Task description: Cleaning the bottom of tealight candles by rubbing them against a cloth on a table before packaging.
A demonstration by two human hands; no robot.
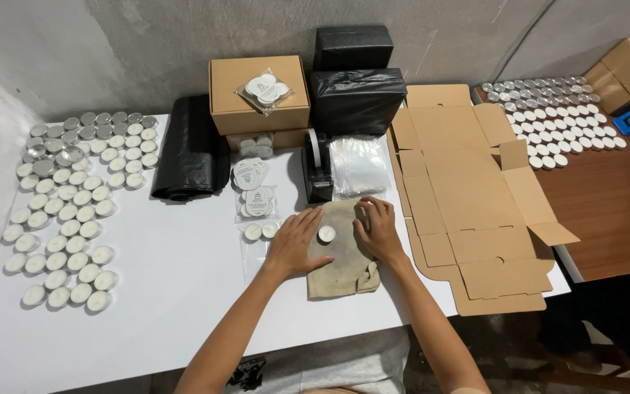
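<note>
While both palms press flat, fingers spread, on the beige cloth [340,255] at lower centre, the left hand [297,244] and right hand [378,228] flank a tealight [327,234] resting on it, grasping nothing; black tape dispenser [318,169] just above; flat cardboard [468,197] to the right.

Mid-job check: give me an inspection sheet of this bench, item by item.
Surface: white table, with a brown table at right.
Job's things: one tealight lies on a beige cloth.
Clutter: rows of tealights, black bag roll, tape dispenser, clear bags, closed carton, black-wrapped parcels, flat cardboard blanks.
Grippers: left hand and right hand press flat on the cloth, either side of the tealight, holding nothing.
Cables: nothing seen.
Surroundings: grey wall; more tealights on the brown table.
</note>
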